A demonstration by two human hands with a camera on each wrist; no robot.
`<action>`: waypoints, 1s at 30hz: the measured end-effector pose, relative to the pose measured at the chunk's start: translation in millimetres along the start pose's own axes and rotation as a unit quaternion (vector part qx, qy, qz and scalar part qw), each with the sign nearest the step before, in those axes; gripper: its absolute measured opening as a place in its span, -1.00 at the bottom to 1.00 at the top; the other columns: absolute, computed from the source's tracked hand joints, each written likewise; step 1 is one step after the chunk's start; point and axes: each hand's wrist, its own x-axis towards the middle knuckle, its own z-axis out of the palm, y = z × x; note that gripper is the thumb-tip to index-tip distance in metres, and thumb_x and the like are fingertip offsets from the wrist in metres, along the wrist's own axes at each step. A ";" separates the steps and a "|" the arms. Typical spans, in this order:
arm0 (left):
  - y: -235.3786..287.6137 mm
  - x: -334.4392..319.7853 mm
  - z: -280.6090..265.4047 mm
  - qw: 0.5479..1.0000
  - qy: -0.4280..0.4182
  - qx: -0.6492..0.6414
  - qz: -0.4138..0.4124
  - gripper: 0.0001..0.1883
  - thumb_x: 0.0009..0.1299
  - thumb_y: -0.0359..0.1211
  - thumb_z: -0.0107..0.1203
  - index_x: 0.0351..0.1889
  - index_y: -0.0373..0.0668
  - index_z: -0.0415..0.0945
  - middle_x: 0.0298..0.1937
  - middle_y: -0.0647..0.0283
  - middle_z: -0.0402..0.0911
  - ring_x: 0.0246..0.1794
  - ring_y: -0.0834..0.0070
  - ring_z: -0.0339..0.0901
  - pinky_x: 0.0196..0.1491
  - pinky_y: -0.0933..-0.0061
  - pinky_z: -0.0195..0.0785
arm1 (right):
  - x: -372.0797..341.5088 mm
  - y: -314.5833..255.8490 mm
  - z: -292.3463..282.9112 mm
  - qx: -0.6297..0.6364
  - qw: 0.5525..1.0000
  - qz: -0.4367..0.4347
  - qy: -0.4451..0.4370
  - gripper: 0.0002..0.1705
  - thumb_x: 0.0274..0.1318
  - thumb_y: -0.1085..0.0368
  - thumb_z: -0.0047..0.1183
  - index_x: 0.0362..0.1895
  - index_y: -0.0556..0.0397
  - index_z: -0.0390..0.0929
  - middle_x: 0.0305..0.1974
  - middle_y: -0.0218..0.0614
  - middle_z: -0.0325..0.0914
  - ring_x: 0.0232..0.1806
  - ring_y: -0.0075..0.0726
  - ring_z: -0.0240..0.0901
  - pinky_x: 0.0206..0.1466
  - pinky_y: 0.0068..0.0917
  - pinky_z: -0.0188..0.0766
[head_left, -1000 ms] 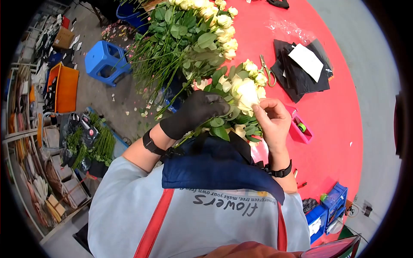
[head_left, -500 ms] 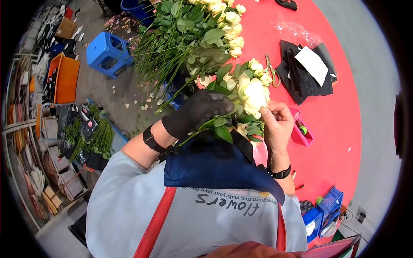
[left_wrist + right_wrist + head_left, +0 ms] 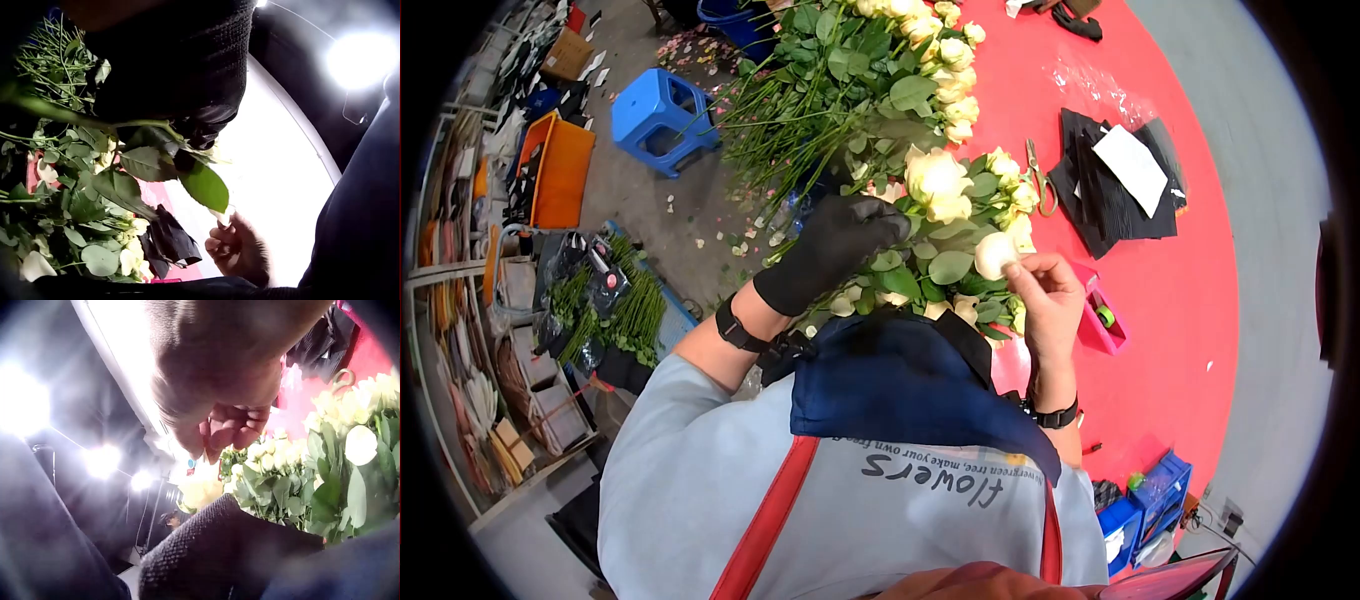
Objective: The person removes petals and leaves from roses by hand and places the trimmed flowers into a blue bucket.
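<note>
My left hand point(image 3: 840, 240), in a black glove, grips a cream rose point(image 3: 938, 185) by its stem just below the bloom. In the left wrist view the rose's green stem point(image 3: 69, 115) runs under the glove, with several leaves hanging from it. My bare right hand point(image 3: 1050, 300) pinches a loose pale petal point(image 3: 995, 256) between thumb and fingers, apart from the bloom. The right wrist view has the bloom point(image 3: 201, 487) above the glove point(image 3: 200, 550). Beneath both hands lie more cream roses point(image 3: 1005, 170) with green leaves.
A large pile of cream roses point(image 3: 955, 85) lies ahead on the red table point(image 3: 1170, 330), stems pointing left. Scissors point(image 3: 1040, 180), black wrapping sheets point(image 3: 1090, 190) and a pink tape dispenser point(image 3: 1103, 318) are to the right. A blue stool point(image 3: 662, 120) stands on the floor at left.
The rose in my left hand has moved left and away from my right hand. A petal has come off the bloom and is now between my right thumb and fingers.
</note>
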 end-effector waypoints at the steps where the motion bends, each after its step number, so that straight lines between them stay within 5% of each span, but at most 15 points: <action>1: 0.9 -1.3 -1.3 0.999 0.010 0.033 0.012 -0.69 0.34 -0.24 0.18 -0.21 -0.36 0.61 -0.36 0.26 0.66 -0.36 0.61 0.52 -0.22 0.52 0.37 | -0.4 -0.6 1.6 -0.015 1.000 0.011 -0.020 -0.90 0.07 0.50 0.26 -0.33 0.17 0.59 -0.35 -0.41 0.61 -0.38 -0.66 0.44 -0.26 -0.68 0.38; 9: -12.7 -7.8 2.0 0.987 0.075 0.093 0.110 -0.71 0.25 -0.27 0.25 -0.25 -0.34 0.63 -0.41 0.17 0.68 -0.44 0.55 0.56 -0.31 0.44 0.38 | 1.4 -1.8 11.0 -0.056 0.998 0.012 -0.024 -0.87 0.21 0.40 0.18 -0.20 0.19 0.65 -0.30 -0.43 0.64 -0.34 -0.66 0.43 -0.22 -0.66 0.37; 15: -13.7 -9.5 4.2 0.964 0.112 0.179 0.159 -0.76 0.25 -0.26 0.25 -0.27 -0.25 0.63 -0.44 0.08 0.63 -0.47 0.36 0.59 -0.36 0.37 0.37 | 1.2 1.2 13.5 -0.079 0.996 -0.004 -0.032 -0.90 0.20 0.42 0.17 -0.23 0.21 0.65 -0.28 -0.43 0.63 -0.26 -0.65 0.43 -0.15 -0.66 0.36; 18: -15.2 -9.5 4.6 0.949 0.135 0.229 0.172 -0.77 0.23 -0.28 0.27 -0.25 -0.23 0.64 -0.42 0.08 0.63 -0.45 0.24 0.58 -0.36 0.34 0.37 | 2.2 5.8 12.6 -0.081 0.996 -0.019 -0.038 -0.89 0.21 0.43 0.13 -0.22 0.20 0.64 -0.25 -0.40 0.65 -0.36 -0.64 0.41 -0.24 -0.66 0.37; 21: -22.0 -5.7 5.9 0.929 0.155 0.269 0.200 -0.77 0.22 -0.30 0.29 -0.24 -0.23 0.63 -0.42 0.08 0.61 -0.44 0.18 0.57 -0.36 0.31 0.37 | 3.0 6.2 11.4 -0.073 0.997 0.005 -0.041 -0.91 0.21 0.44 0.15 -0.24 0.21 0.64 -0.27 -0.41 0.62 -0.24 -0.63 0.44 -0.13 -0.65 0.37; 30: -45.4 26.6 13.6 0.914 0.155 0.281 0.248 -0.75 0.28 -0.28 0.22 -0.20 -0.26 0.61 -0.41 0.07 0.61 -0.42 0.15 0.57 -0.34 0.30 0.39 | 11.2 44.7 -4.5 -0.118 0.985 0.101 -0.075 -0.86 0.16 0.42 0.20 -0.20 0.19 0.63 -0.38 -0.48 0.60 -0.40 -0.67 0.43 -0.31 -0.67 0.40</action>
